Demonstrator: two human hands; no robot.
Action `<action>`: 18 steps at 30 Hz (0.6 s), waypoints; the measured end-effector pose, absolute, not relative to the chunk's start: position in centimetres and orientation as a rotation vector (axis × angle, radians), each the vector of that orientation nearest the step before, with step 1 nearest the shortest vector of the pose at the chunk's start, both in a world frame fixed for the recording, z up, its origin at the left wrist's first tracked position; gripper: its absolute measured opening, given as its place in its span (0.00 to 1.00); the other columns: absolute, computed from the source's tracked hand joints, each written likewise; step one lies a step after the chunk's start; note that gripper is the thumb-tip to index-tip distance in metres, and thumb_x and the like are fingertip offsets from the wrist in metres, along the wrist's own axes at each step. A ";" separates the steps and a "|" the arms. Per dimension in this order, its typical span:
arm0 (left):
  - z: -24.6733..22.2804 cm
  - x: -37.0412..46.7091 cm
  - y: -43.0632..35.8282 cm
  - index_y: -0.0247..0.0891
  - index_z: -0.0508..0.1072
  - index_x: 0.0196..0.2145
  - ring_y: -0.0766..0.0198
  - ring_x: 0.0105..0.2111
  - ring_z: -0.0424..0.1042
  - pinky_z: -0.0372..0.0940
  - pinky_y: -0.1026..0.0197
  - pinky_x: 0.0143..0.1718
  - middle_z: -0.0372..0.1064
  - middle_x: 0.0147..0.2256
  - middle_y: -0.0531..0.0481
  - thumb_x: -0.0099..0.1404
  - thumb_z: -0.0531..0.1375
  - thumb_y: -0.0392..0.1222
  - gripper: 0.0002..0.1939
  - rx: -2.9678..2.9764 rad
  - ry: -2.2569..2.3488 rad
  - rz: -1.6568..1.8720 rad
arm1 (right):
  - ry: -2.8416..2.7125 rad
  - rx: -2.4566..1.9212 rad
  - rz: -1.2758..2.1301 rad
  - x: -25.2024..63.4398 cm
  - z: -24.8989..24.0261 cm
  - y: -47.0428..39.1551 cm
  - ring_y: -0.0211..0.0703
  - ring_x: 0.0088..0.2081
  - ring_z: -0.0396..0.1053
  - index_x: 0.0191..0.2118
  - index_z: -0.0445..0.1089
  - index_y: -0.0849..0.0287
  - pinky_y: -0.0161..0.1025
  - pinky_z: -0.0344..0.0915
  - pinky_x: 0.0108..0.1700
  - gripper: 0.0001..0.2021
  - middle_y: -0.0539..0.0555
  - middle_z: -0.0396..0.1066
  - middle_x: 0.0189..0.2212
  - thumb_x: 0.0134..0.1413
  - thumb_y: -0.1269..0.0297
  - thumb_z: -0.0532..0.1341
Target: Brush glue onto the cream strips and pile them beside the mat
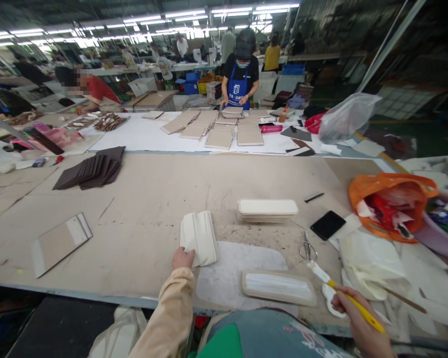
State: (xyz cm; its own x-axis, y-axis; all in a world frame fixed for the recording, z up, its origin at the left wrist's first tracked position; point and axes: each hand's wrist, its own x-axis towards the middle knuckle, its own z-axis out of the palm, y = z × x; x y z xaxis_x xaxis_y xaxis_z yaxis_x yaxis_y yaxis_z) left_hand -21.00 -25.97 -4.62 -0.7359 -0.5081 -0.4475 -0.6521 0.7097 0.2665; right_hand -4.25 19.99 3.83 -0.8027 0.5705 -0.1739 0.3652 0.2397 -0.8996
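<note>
My left hand touches the near left corner of a stack of pale strips; its fingertips rest on the top strips. In my right hand is a yellow-handled brush, its white-coated bristles pointing up and left, near the scissors. Between the hands a beige rounded piece with white streaks on it lies partly on a pale sheet. Farther back stands a stack of rounded beige pieces.
Right: a black phone, a black pen, an orange bag and a white bag. Left: dark panels and a beige panel. Across the table a person in a blue apron handles stacked panels.
</note>
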 end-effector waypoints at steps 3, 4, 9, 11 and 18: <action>-4.5 -21.6 -26.1 0.35 0.69 0.45 0.59 0.43 0.70 0.64 0.51 0.46 0.70 0.43 0.45 0.63 0.55 0.53 0.19 -0.929 2.557 0.583 | -2.324 -0.854 1.615 -4.2 3.7 19.9 0.44 0.24 0.66 0.34 0.69 0.56 0.40 0.67 0.27 0.16 0.52 0.68 0.23 0.43 0.49 0.62; -4.5 -21.7 -26.2 0.35 0.69 0.44 0.59 0.43 0.70 0.64 0.51 0.46 0.70 0.42 0.45 0.63 0.55 0.53 0.19 -0.935 2.552 0.580 | -2.328 -0.843 1.619 -4.2 3.6 20.0 0.44 0.24 0.66 0.34 0.69 0.57 0.40 0.67 0.27 0.16 0.52 0.68 0.23 0.43 0.49 0.62; -4.1 -21.5 -26.4 0.35 0.70 0.42 0.60 0.41 0.71 0.65 0.51 0.45 0.71 0.41 0.46 0.63 0.55 0.53 0.19 -0.932 2.555 0.594 | -2.302 -0.800 1.623 -3.8 3.5 20.0 0.43 0.25 0.65 0.35 0.68 0.58 0.38 0.66 0.28 0.16 0.51 0.68 0.22 0.46 0.50 0.62; -3.9 -21.2 -26.3 0.35 0.70 0.42 0.60 0.41 0.71 0.64 0.51 0.45 0.71 0.41 0.46 0.63 0.55 0.54 0.19 -0.921 2.563 0.613 | -2.283 -0.789 1.631 -3.6 3.6 19.9 0.42 0.24 0.65 0.35 0.68 0.58 0.38 0.66 0.28 0.16 0.51 0.67 0.21 0.46 0.51 0.62; -3.7 -20.7 -26.2 0.36 0.69 0.43 0.60 0.42 0.70 0.64 0.50 0.46 0.70 0.42 0.46 0.63 0.55 0.52 0.18 -0.960 2.566 0.643 | -2.282 -0.767 1.624 -3.0 3.6 19.9 0.41 0.24 0.65 0.36 0.68 0.58 0.37 0.65 0.28 0.16 0.50 0.67 0.21 0.47 0.51 0.61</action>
State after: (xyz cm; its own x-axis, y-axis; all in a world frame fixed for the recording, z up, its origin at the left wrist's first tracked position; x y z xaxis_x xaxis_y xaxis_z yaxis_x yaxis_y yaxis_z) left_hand -20.66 -26.22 -3.69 -0.7204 -0.5322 -0.4447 -0.6790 0.6717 0.2962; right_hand -2.96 19.94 3.65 -0.8344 0.5409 -0.1062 0.2774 0.2455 -0.9288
